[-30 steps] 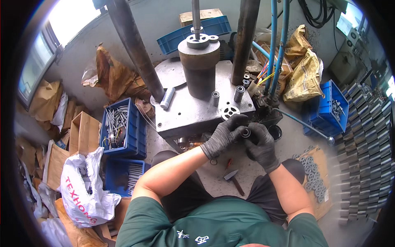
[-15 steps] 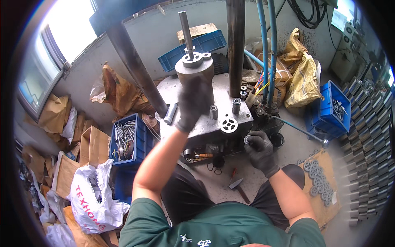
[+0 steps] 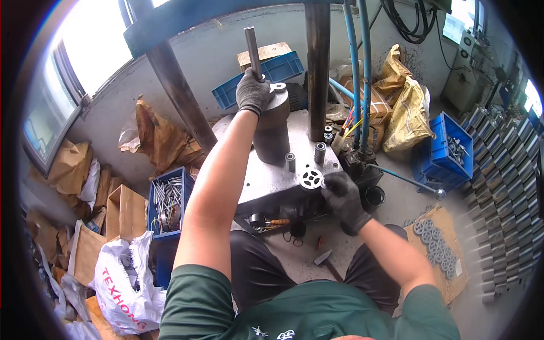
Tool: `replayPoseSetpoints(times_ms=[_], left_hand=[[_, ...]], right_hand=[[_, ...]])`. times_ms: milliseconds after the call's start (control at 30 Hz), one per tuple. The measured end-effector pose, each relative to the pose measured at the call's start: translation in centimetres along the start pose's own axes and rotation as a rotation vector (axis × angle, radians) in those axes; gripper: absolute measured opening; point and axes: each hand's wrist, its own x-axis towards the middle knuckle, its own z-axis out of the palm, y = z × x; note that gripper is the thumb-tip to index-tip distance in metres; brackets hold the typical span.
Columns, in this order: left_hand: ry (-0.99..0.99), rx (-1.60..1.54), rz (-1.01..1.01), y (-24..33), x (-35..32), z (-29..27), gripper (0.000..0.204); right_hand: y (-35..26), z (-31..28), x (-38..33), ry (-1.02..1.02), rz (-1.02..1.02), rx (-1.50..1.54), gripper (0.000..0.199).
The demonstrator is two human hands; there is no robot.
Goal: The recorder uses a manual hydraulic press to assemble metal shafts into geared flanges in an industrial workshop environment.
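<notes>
My gloved left hand [image 3: 254, 93] is closed around the lower end of an upright metal rod [image 3: 253, 48], on top of a thick steel cylinder [image 3: 273, 130]. The hand hides the spoked wheel at the rod's foot; a small bearing [image 3: 279, 86] shows beside it. My gloved right hand [image 3: 344, 199] pinches a small metal ring [image 3: 323, 182], mostly covered by the fingers, at the right edge of a flat spoked wheel [image 3: 311, 179]. That wheel lies at the front of the metal press table [image 3: 255, 187]. Two short bearing stacks [image 3: 320, 152] stand behind it.
Dark press columns [image 3: 318, 73] rise from the table. A blue bin [image 3: 170, 198] of metal rods and a white sack [image 3: 122, 283] are left. At right are a ball-ended lever [image 3: 408, 180], another blue bin [image 3: 450, 148] and spoked wheels [image 3: 435, 243] on cardboard. A hammer [image 3: 324, 258] lies below.
My left hand has moved up and forward, from before the cylinder to the rod's foot. My right hand has carried the small ring up and left to the flat wheel's edge.
</notes>
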Motion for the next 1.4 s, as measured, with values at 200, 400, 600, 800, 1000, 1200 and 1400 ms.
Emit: replayPoseSetpoints(times_ms=[200, 400, 600, 800, 1000, 1200, 1400], left_hand=[[-0.047, -0.242, -0.026, -1.9, 0.9, 0.7, 0.023], [-0.084, -0.296, -0.034, -1.6, 0.9, 1.8, 0.032], [0.012, -0.266, 0.062, -2.6, 1.1, 1.3, 0.031], [0.432, -0.649, 0.318, 0.8, -3.0, 1.5, 0.024], [0.522, -1.357, 0.364, -1.6, -0.6, 1.9, 0.05], [0.391, -1.147, 0.129, -0.6, -1.6, 1.3, 0.023], [0.329, -1.146, 0.13, -0.2, -1.6, 0.5, 0.016]], right_hand=[[-2.8, 1.6, 14.2, -0.032, -0.303, -0.22, 0.019], [-0.9, 5.9, 26.2, 0.122, -0.352, -0.345, 0.024], [-0.4, 8.8, 28.7, -0.079, -0.07, -0.466, 0.032], [0.8, 8.6, 28.3, 0.041, -0.133, -0.519, 0.032], [-0.7, 9.3, 27.5, 0.069, -0.145, -0.449, 0.044], [-0.9, 8.7, 27.2, 0.022, -0.04, -0.421, 0.061], [-2.4, 8.5, 26.5, 0.009, -0.031, -0.535, 0.056]])
